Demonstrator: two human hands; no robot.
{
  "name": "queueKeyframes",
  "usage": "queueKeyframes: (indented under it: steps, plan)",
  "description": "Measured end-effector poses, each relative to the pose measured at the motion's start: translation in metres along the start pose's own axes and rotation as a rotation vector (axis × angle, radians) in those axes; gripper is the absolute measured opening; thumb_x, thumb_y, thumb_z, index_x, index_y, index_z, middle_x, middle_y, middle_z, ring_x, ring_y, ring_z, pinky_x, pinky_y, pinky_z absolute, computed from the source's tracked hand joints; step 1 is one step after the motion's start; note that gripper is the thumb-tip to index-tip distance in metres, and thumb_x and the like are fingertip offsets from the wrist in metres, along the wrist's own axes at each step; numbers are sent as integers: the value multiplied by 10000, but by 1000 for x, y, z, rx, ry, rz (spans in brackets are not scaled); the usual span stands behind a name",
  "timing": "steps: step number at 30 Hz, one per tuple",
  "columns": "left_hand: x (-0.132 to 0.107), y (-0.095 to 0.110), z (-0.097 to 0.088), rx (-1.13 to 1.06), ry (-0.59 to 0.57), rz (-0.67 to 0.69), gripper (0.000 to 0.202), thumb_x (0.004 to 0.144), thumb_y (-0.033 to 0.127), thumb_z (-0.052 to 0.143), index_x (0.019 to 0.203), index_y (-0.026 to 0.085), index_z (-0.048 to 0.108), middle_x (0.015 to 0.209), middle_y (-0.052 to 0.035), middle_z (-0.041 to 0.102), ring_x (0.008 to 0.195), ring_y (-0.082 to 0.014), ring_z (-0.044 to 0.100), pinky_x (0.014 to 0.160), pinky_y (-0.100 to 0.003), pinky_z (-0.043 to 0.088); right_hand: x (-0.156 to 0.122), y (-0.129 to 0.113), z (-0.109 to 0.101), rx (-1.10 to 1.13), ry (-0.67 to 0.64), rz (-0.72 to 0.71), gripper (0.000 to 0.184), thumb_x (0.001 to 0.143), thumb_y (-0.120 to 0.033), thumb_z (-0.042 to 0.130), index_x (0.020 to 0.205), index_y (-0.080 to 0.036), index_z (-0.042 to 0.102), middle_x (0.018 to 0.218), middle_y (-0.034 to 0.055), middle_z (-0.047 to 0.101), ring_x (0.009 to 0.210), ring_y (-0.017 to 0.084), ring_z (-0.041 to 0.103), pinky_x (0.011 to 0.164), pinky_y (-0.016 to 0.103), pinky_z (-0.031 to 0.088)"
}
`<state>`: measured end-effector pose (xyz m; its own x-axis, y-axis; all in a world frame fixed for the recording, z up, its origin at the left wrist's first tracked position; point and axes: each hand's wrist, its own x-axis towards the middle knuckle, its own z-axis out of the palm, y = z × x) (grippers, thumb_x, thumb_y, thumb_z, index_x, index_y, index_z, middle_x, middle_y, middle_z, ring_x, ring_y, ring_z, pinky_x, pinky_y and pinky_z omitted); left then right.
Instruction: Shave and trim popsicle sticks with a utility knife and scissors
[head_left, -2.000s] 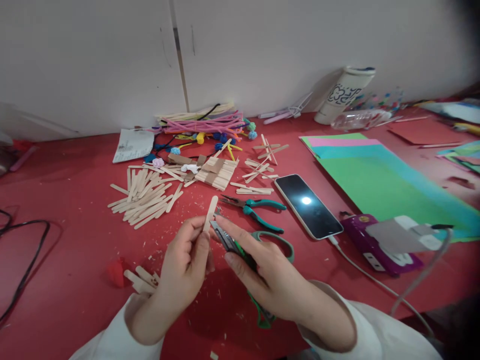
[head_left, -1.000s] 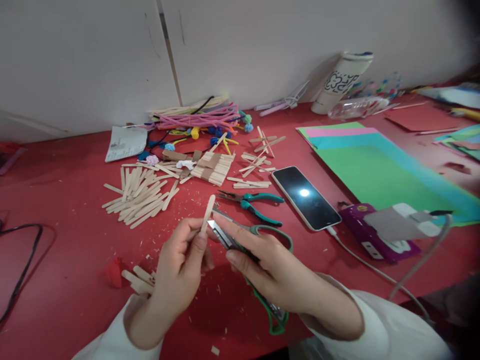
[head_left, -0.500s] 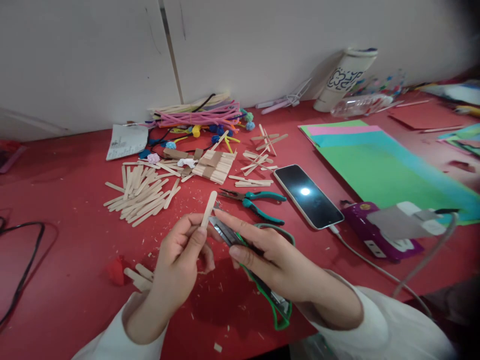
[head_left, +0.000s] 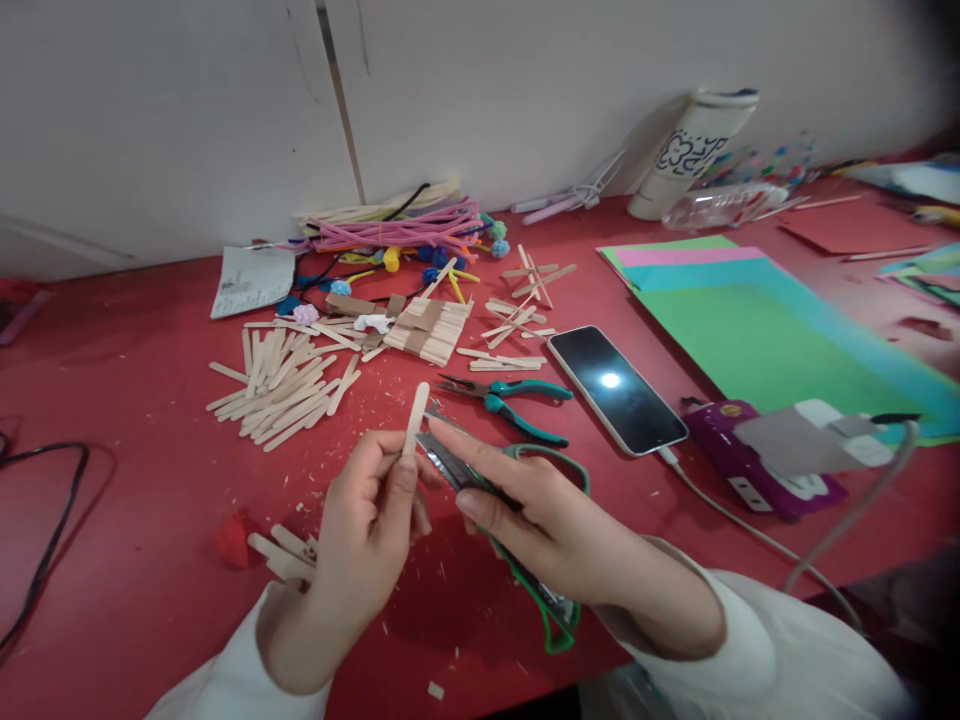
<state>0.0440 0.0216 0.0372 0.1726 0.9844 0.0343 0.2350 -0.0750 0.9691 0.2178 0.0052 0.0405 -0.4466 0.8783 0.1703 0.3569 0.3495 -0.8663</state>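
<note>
Person's L hand [head_left: 367, 525] has a wooden stick [head_left: 415, 418] pinched btwn thumb & fingers, round end poking up, lower part hidden in the grip. R hand [head_left: 544, 510] is wrapped around a knife [head_left: 448, 467], metal blade end by the stick; can't tell if they touch. Most of the knife's handle is covered by that hand, tho a green-edged bit shows below the palm. Stick's above the red table [head_left: 135, 480], roughly mid-view. Scissors [head_left: 574, 462] are mostly blocked by the R hand, just a greyish-green loop & a bit of blade visible. More flat sticks [head_left: 281, 550] are half hidden behind the L wrist, next to a blurry red scrap [head_left: 232, 540]. Black cord [head_left: 56, 540] gets cut off at the L edge. Texture-wise: tiny wood shavings all over, fuzzy pink pipe cleaners [head_left: 397, 235], smooth-handled teal pliers [head_left: 525, 390], glossy phone [head_left: 619, 390] w/ a light glare. Container-wise: opaque tumbler [head_left: 694, 150], contents n/a to the eye, + a clear bottle [head_left: 716, 207] on its side, contents hard to make out.
</note>
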Motion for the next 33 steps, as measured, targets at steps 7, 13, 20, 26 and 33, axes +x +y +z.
queueKeyframes:
  steps: [7, 13, 20, 26, 33]
  plan:
    - [2, 3, -3, -135, -94, -125, 175, 890, 354, 510, 823, 192, 515, 585, 60, 552, 375, -67, 490, 394, -177, 391, -1, 1, 0, -206, 0, -40, 526, 940, -166, 360, 1464, -125, 360, 759, 48, 647, 565, 150, 519, 541, 255, 443]
    - [3, 3, -2, -219, -93, -130, 204, 875, 369, 544, 791, 185, 523, 557, 71, 537, 380, -55, 491, 397, -157, 388, 2, 2, 0, 159, -32, 91, 546, 951, -215, 413, 1487, -165, 322, 681, -25, 561, 526, 96, 448, 491, 199, 399]
    - [2, 4, 1, -349, -88, -153, 204, 866, 376, 574, 824, 181, 533, 498, 68, 558, 380, -77, 522, 399, -165, 435, 1, 2, 5, 259, 28, 57, 538, 964, -247, 443, 1483, -164, 328, 715, -23, 566, 526, 85, 420, 482, 195, 396]
    - [7, 2, -4, -273, 28, -101, 178, 864, 344, 569, 871, 167, 550, 716, 6, 684, 370, -58, 532, 375, -170, 440, -1, 4, 1, 13, 98, 17, 547, 948, -201, 431, 1480, -160, 311, 910, 53, 675, 563, 111, 530, 568, 238, 500]
    - [8, -2, -2, -182, 46, -63, 202, 908, 356, 516, 819, 176, 540, 665, 19, 665, 332, -35, 463, 321, -137, 357, 0, 1, 6, -102, 120, -36, 466, 945, -182, 426, 1407, -134, 387, 1065, 108, 684, 804, 153, 675, 748, 265, 545]
